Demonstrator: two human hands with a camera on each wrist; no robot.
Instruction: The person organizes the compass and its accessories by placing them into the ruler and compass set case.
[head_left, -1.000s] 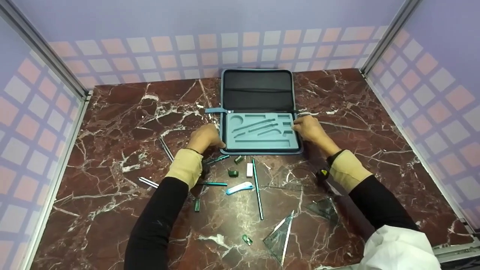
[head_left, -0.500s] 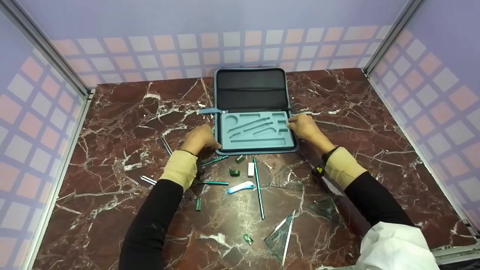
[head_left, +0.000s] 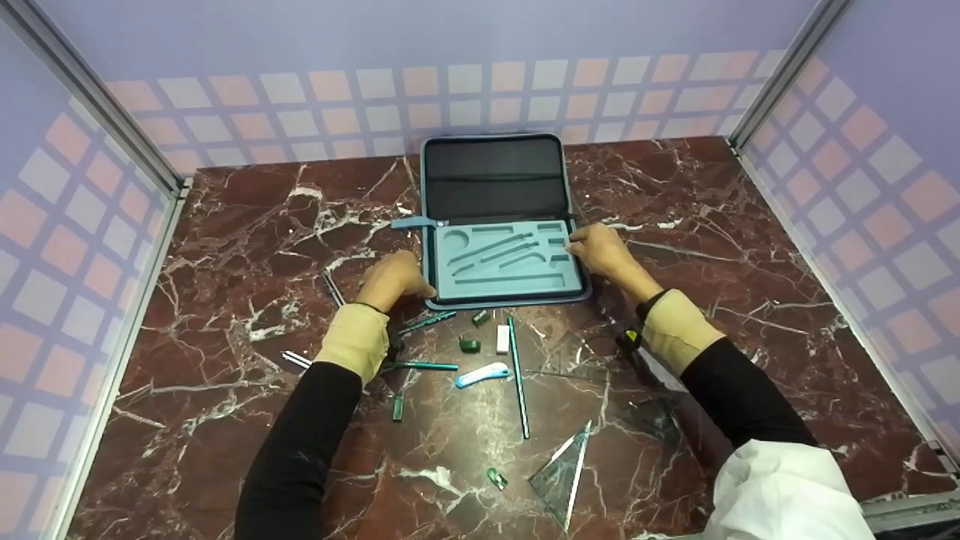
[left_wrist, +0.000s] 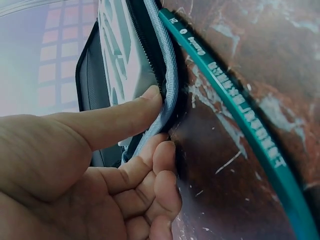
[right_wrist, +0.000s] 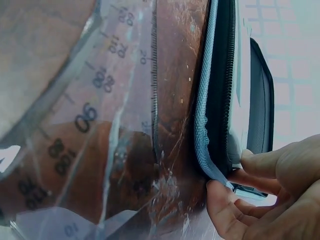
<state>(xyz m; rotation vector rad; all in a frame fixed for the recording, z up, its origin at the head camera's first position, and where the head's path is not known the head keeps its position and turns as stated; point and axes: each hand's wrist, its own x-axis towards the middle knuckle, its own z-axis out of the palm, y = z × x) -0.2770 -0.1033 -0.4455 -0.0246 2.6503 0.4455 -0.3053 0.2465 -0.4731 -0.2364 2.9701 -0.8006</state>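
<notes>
A blue-edged zip case stands open at the back, its black lid (head_left: pixel 491 169) raised towards the wall and a pale blue foam insert (head_left: pixel 510 290) with shaped recesses in its base. The left hand (head_left: pixel 394 277) pinches the case's front left corner; in the left wrist view its thumb lies inside the blue rim (left_wrist: pixel 171 75) and the fingertips outside. At the right side, the right hand (head_left: pixel 604 255) grips the case edge. In the right wrist view, that thumb touches the insert, with fingers curled against the outer rim (right_wrist: pixel 202 120).
Before the case lie green pencils (head_left: pixel 518 379), a white eraser (head_left: pixel 502 340), a blue-and-white cutter (head_left: pixel 482 374), several small green pieces (head_left: pixel 470 345) and a clear set square (head_left: pixel 561 476). A transparent protractor (right_wrist: pixel 85 120) lies near the right wrist. Patterned walls (head_left: pixel 480 82) enclose the table.
The case has shifted slightly to the left, with both hands moving along while holding its sides. The loose stationery stays where it was.
</notes>
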